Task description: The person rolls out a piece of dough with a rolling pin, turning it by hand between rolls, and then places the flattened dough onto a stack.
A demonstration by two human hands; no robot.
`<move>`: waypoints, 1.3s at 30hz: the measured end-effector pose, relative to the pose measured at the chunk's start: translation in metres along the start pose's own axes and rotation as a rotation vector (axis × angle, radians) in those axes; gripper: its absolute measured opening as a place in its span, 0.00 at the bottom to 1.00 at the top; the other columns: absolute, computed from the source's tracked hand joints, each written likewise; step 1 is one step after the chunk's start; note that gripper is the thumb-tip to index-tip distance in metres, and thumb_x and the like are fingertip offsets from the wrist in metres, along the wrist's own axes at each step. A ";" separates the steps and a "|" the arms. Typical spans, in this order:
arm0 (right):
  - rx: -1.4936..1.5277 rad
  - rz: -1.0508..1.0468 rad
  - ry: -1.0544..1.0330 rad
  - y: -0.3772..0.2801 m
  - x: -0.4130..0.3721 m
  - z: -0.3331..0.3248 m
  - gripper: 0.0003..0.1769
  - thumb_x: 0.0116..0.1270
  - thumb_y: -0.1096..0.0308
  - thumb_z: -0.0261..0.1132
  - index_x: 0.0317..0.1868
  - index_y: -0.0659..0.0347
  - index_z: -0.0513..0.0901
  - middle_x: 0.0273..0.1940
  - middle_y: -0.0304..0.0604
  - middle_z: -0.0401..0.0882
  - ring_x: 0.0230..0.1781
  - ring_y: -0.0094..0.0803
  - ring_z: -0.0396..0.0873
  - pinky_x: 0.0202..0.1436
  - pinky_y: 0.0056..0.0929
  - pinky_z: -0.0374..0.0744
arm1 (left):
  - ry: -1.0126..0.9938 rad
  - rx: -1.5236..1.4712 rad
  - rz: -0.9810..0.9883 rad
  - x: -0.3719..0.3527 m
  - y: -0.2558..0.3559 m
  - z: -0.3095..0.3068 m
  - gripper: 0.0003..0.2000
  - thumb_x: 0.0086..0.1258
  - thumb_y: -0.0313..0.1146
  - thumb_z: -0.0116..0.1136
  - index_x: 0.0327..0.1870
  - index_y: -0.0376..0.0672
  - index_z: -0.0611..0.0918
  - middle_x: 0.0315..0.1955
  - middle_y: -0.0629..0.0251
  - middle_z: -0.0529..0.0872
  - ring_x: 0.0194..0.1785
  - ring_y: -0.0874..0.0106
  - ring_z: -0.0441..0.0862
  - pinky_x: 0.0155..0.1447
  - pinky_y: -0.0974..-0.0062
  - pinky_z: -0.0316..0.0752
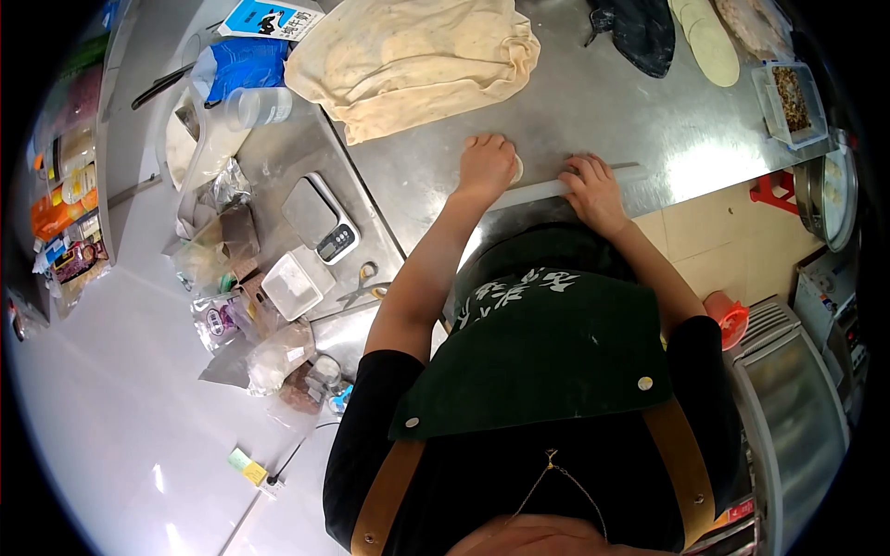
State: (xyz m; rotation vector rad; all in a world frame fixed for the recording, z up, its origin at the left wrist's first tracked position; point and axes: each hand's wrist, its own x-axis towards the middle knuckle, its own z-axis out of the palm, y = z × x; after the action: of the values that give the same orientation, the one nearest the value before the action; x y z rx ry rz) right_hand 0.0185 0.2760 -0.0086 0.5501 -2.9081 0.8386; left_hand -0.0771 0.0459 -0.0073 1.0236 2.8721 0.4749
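Observation:
My left hand (488,169) is closed on the steel worktop, its fingers curled at the edge of a small pale piece of dough (518,170). Most of that dough is hidden behind the hand. Just in front of my apron lies a white rolling pin (530,194), along the table's near edge. My right hand (596,193) rests over the pin's right part, with bent fingers on its far side. The pin's thin end (632,172) sticks out to the right of that hand.
A bulky cream cloth (417,69) lies at the far side. To the left are a digital scale (322,218), scissors (364,284), a plastic tub (295,283) and several bags. Flat green dough rounds (712,51) and a box of grainy filling (790,100) sit at far right.

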 end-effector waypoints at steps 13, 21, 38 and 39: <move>0.012 -0.006 0.001 0.001 0.000 -0.001 0.23 0.51 0.67 0.73 0.49 0.54 0.77 0.57 0.45 0.74 0.63 0.45 0.71 0.72 0.49 0.66 | 0.128 -0.344 -0.363 -0.017 -0.037 0.000 0.03 0.57 0.31 0.64 0.31 0.47 0.83 0.31 0.66 0.84 0.41 0.62 0.81 0.47 0.59 0.70; 0.020 -0.039 -0.002 0.001 0.004 0.001 0.23 0.50 0.69 0.73 0.49 0.56 0.78 0.55 0.46 0.74 0.59 0.48 0.72 0.69 0.49 0.68 | 0.228 -0.253 -0.294 -0.035 -0.059 -0.018 0.01 0.58 0.30 0.64 0.30 0.48 0.84 0.29 0.67 0.83 0.39 0.61 0.81 0.45 0.58 0.71; 0.018 -0.014 0.023 0.001 0.001 0.000 0.24 0.50 0.69 0.73 0.49 0.55 0.78 0.56 0.45 0.74 0.60 0.49 0.72 0.69 0.49 0.68 | 0.028 0.103 0.033 0.001 0.001 0.005 0.02 0.55 0.32 0.62 0.25 0.47 0.81 0.29 0.68 0.81 0.42 0.65 0.79 0.51 0.65 0.67; 0.017 -0.014 0.022 0.002 0.001 0.000 0.24 0.50 0.69 0.73 0.49 0.55 0.78 0.56 0.45 0.74 0.60 0.49 0.72 0.69 0.49 0.68 | 0.017 0.160 0.055 0.002 0.002 0.005 0.02 0.55 0.32 0.61 0.25 0.47 0.81 0.29 0.68 0.81 0.42 0.65 0.79 0.51 0.65 0.67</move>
State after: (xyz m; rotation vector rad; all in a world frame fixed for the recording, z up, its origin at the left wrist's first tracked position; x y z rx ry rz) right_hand 0.0175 0.2768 -0.0096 0.5578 -2.8765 0.8628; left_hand -0.0765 0.0494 -0.0116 1.1283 2.9437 0.2612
